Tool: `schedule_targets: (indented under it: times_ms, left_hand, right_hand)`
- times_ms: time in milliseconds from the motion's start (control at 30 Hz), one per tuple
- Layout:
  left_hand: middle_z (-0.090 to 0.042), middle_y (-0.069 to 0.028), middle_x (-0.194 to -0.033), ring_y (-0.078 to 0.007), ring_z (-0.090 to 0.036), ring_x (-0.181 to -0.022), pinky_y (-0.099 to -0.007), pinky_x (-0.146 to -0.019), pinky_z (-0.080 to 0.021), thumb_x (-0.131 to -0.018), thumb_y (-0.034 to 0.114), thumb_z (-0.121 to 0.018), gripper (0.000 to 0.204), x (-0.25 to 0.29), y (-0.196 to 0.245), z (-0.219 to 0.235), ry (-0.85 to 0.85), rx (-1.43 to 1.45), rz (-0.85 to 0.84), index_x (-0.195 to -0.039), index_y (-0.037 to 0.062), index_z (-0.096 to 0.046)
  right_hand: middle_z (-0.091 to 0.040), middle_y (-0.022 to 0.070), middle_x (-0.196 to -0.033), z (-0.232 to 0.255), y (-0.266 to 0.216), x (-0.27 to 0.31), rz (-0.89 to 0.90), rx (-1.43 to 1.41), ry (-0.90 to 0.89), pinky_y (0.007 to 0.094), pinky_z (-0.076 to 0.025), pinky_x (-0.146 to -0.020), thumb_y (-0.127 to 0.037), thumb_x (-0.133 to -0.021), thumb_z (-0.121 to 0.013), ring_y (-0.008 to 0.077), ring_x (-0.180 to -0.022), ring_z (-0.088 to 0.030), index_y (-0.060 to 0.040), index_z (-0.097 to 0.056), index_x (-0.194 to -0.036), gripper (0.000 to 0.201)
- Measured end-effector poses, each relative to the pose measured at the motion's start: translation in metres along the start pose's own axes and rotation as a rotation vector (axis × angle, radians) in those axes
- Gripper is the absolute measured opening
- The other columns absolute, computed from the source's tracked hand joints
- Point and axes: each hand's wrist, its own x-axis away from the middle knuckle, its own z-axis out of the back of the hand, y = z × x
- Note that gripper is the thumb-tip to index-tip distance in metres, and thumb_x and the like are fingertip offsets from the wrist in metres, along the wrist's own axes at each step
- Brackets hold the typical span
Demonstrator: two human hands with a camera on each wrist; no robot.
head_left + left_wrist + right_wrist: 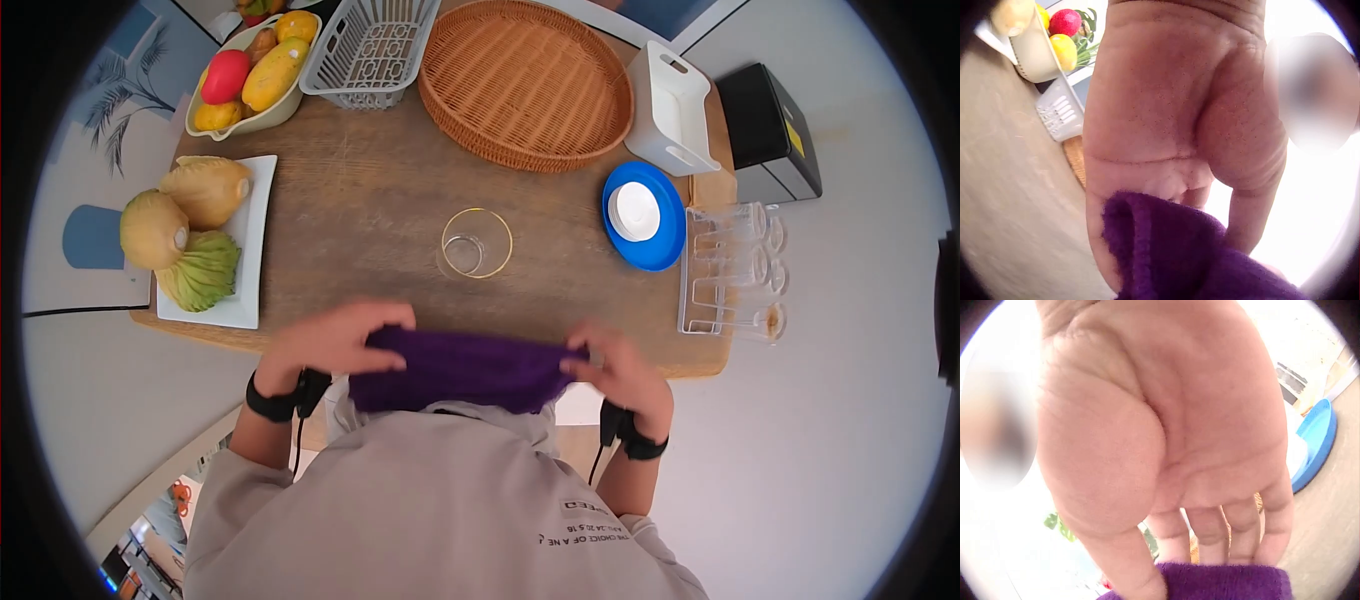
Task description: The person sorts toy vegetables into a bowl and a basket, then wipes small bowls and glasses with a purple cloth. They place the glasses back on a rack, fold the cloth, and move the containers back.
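A folded purple towel (465, 370) stretches between both hands at the near edge of the table, just in front of the person's body. At its left end the left hand (340, 340) pinches it between thumb and fingers; in the left wrist view the towel's fuzzy folded edge (1141, 244) lies against the fingers. The right hand (622, 372) grips the other end, and in the right wrist view the thumb is in front of the towel (1229, 581) with the fingers behind. Beyond the towel, a clear drinking glass with a gold rim (463, 255) stands on the table.
To the left are a white plate (252, 260) of melon-like produce and a bowl (290, 108) of fruit. A grey basket (370, 98), round wicker tray (525, 80) and white bin (660, 130) line the back. On the right sit a blue plate (655, 258) with white dishes and a glass rack (700, 318).
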Motion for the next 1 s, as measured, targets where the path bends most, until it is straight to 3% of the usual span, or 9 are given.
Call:
schedule_targets:
  times_ms: [100, 233, 333, 433, 533, 633, 733, 933, 1000]
  left_hand:
    - [-0.063, -0.0134, -0.091, -0.0254, -0.062, -0.081, -0.0351, -0.071, -0.049, -0.082, 0.004, -0.074, 0.022, -0.01, -0.023, 0.01, 0.121, -0.148, 0.059, -0.098, 0.0015, -0.059]
    - [-0.059, -0.0108, -0.093, -0.0262, -0.059, -0.084, -0.0337, -0.073, -0.048, -0.074, -0.009, -0.062, 0.024, -0.006, -0.009, 0.014, 0.311, -0.238, 0.172, -0.095, 0.0008, -0.057]
    - [-0.056, -0.0102, -0.092, -0.0267, -0.058, -0.085, -0.0333, -0.075, -0.047, -0.07, -0.013, -0.057, 0.027, 0.001, -0.021, 0.004, 0.404, -0.251, 0.155, -0.093, 0.0004, -0.056]
    - [-0.055, -0.0106, -0.093, -0.028, -0.057, -0.087, -0.0337, -0.078, -0.048, -0.068, -0.015, -0.057, 0.029, 0.008, -0.03, -0.001, 0.473, -0.239, 0.146, -0.093, 0.0003, -0.056]
    - [-0.056, -0.0106, -0.094, -0.029, -0.058, -0.091, -0.0341, -0.081, -0.048, -0.066, -0.017, -0.058, 0.032, 0.009, -0.028, -0.001, 0.558, -0.403, -0.01, -0.093, 0.0006, -0.057]
    - [-0.058, -0.0118, -0.101, -0.0309, -0.057, -0.099, -0.0385, -0.086, -0.048, -0.067, -0.013, -0.066, 0.032, 0.024, -0.024, -0.007, 0.423, -0.596, 0.002, -0.095, 0.0028, -0.06]
    - [-0.059, -0.014, -0.112, -0.0326, -0.055, -0.108, -0.0439, -0.091, -0.046, -0.071, -0.005, -0.072, 0.031, 0.031, -0.013, -0.033, 0.47, -0.596, -0.036, -0.1, 0.0039, -0.062]
    - [-0.057, -0.0152, -0.123, -0.0348, -0.052, -0.116, -0.0451, -0.098, -0.043, -0.081, 0.009, -0.075, 0.034, 0.004, -0.009, -0.04, 0.499, -0.602, -0.005, -0.111, 0.0024, -0.063]
    - [-0.058, -0.0147, -0.12, -0.0359, -0.053, -0.114, -0.0455, -0.099, -0.043, -0.082, 0.011, -0.074, 0.039, -0.01, -0.015, -0.046, 0.451, -0.615, 0.059, -0.117, 0.0028, -0.061]
  right_hand:
    - [-0.065, 0.0132, -0.094, -0.005, 0.009, -0.023, -0.309, -0.012, 0.077, 0.0359, -0.05, -0.071, 0.001, -0.079, -0.077, 0.026, -0.084, -0.065, -0.0014, -0.062, -0.097, 0.023]
    - [-0.064, 0.0144, -0.093, -0.014, 0.026, -0.021, -0.138, 0.134, 0.195, 0.0352, -0.049, -0.065, 0.005, -0.075, -0.072, 0.0269, -0.076, -0.064, -0.0008, -0.06, -0.095, 0.024]
    - [-0.061, 0.0161, -0.089, -0.019, 0.043, -0.015, -0.084, 0.238, 0.131, 0.0399, -0.05, -0.069, 0.005, -0.07, -0.072, 0.0338, -0.08, -0.062, -0.0026, -0.059, -0.096, 0.03]
    - [-0.06, 0.0148, -0.091, -0.019, 0.038, -0.013, -0.229, 0.076, 0.23, 0.042, -0.049, -0.071, 0.006, -0.068, -0.071, 0.0348, -0.081, -0.061, -0.0029, -0.058, -0.097, 0.033]
    - [-0.059, 0.0136, -0.094, -0.014, 0.032, -0.013, -0.227, 0.147, 0.359, 0.0432, -0.049, -0.077, 0.007, -0.066, -0.069, 0.0361, -0.086, -0.059, -0.003, -0.057, -0.095, 0.033]
    - [-0.058, 0.0142, -0.102, -0.019, 0.034, 0.004, -0.071, 0.375, 0.27, 0.0434, -0.047, -0.083, 0.009, -0.063, -0.066, 0.0359, -0.095, -0.056, -0.0039, -0.058, -0.094, 0.035]
    - [-0.057, 0.0159, -0.115, -0.044, 0.033, 0.016, -0.056, 0.415, 0.301, 0.0444, -0.047, -0.088, 0.006, -0.062, -0.066, 0.0375, -0.105, -0.055, -0.0048, -0.06, -0.098, 0.038]
    - [-0.055, 0.0166, -0.13, -0.055, 0.001, -0.004, 0.064, 0.401, 0.442, 0.0485, -0.045, -0.097, -0.005, -0.072, -0.072, 0.0392, -0.121, -0.05, -0.0025, -0.061, -0.112, 0.041]
    - [-0.055, 0.0161, -0.13, -0.066, 0.001, -0.02, 0.045, 0.411, 0.379, 0.0483, -0.044, -0.098, -0.008, -0.074, -0.074, 0.0384, -0.121, -0.051, -0.0021, -0.061, -0.117, 0.045]
